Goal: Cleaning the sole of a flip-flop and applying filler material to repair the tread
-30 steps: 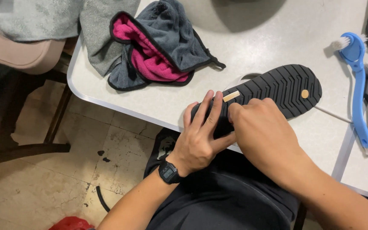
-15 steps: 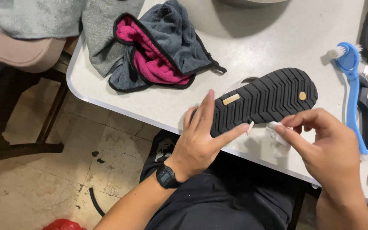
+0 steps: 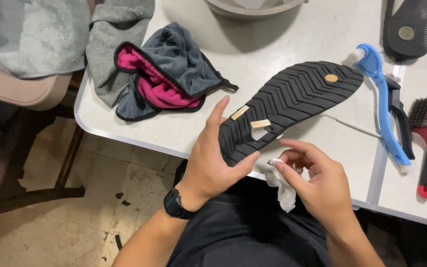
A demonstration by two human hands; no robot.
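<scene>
Since the earlier frame, the right hand [image 3: 317,183] has been drawn back toward the lower centre, pinching a crumpled white wipe [image 3: 282,190]. The black ridged rubber sandal sole [image 3: 292,104], at frame centre, is steadied by the open left hand [image 3: 213,158]. Wiping appears partly done; tan patches remain.

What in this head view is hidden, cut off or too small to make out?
- Sandal upper side: faces the table.
- Basin: cut by the top edge.
- Second sandal: cut by the top edge.
- Wipe: bunched in the right hand, partly covered by its fingers.
</scene>
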